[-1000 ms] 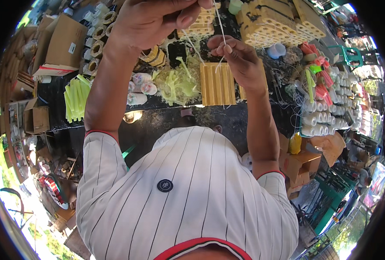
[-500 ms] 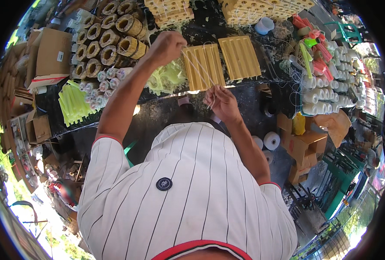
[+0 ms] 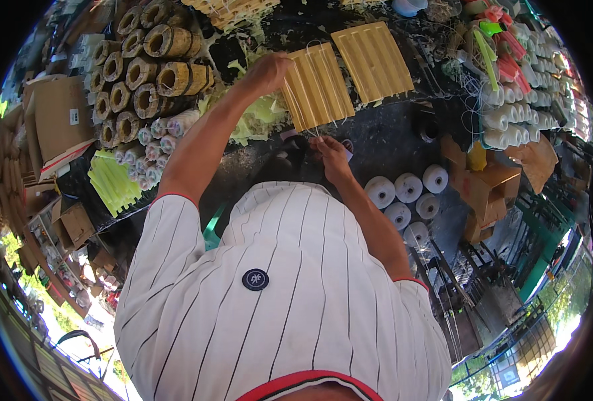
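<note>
Our left hand (image 3: 269,72) is curled in at the upper left corner of a ridged yellow block (image 3: 320,87), its fingers mostly hidden, so we cannot tell what it grips. Our right hand (image 3: 331,150) is just off the block's near edge, thumb and fingers pinched together on a thin white string (image 3: 316,131) that runs down to it from the block. The block lies slightly turned at the near edge of our black worktable (image 3: 310,23), with more white strand along its left side and over its far edge.

Close below our face spreads our white pinstriped shirt (image 3: 283,287). On the floor, right of our right forearm, we have white thread cones (image 3: 408,188) standing in a cluster, and an open cardboard box (image 3: 495,190) beyond them.

Just right of the block lies a second ridged yellow block (image 3: 373,60), apart from it. Left of our hands we see pale green scraps (image 3: 259,120), wrapped rolls (image 3: 153,157) and a heap of light green strips (image 3: 112,184). Farther over, hollow yellow cylinders (image 3: 176,79) are stacked with their openings toward us. Rows of white spools (image 3: 510,123) fill the table's right end, and at the far side sits a pale blue tub (image 3: 410,7).
</note>
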